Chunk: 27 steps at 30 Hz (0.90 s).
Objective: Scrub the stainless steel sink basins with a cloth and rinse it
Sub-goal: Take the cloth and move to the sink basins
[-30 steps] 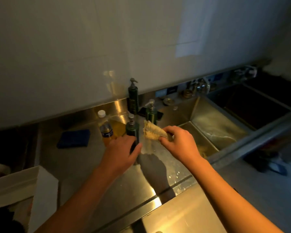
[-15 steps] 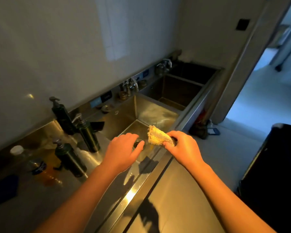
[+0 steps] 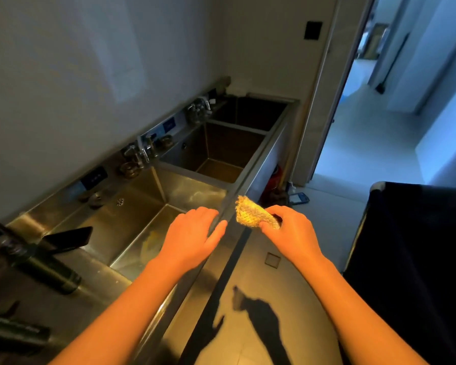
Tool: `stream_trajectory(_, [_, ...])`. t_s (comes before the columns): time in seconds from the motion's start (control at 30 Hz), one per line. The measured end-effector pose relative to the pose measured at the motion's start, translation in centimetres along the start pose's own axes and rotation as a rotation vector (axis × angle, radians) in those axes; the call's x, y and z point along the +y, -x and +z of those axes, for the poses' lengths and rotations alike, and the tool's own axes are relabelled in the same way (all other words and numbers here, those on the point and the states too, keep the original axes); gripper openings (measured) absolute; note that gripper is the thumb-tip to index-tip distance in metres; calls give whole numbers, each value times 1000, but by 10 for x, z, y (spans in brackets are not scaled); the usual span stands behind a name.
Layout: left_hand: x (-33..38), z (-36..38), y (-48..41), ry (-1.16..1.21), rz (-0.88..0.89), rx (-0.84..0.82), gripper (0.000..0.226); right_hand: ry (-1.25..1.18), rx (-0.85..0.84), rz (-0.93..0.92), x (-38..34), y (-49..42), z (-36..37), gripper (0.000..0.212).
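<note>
Pinched between the curled fingers and thumb of the right hand, the yellow cloth sticks out to the left, held in the air just past the front rim of the steel sink. Beside it the left hand holds nothing, its fingers relaxed above the front edge of the nearest basin, while two more basins run away toward the doorway.

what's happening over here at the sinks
A person stands at a row of stainless steel sink basins. Their right hand pinches a yellow knitted cloth in the air by the front rim, touching no basin. The left hand is open over the front edge of the nearest basin. No water visibly runs from the taps.
</note>
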<state>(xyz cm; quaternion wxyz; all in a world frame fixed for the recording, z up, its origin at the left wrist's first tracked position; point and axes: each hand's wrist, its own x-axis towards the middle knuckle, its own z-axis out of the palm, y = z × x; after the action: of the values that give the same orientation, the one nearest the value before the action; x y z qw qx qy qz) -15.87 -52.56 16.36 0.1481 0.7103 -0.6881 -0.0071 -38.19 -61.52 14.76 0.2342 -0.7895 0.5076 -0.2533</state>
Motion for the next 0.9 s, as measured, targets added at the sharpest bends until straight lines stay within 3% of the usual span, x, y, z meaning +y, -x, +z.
stream_trajectory(0.17, [22, 39, -92, 59, 100, -40, 47, 4, 61, 124, 60, -53, -22, 27])
stream_trajectory(0.37, [49, 87, -229, 142, 284, -75, 61, 55, 165, 283, 117, -120, -60, 16])
stream_trajectory(0.63, [123, 133, -378, 188, 494, -131, 45, 49, 344, 439, 198, -199, -108, 22])
stream_trajectory(0.73, [145, 158, -431, 189, 514, -119, 38, 23, 388, 460, 243, -235, -118, 21])
stream_trajectory(0.9, [176, 188, -519, 134, 435, -158, 48, 51, 346, 422, 315, -316, -144, 22])
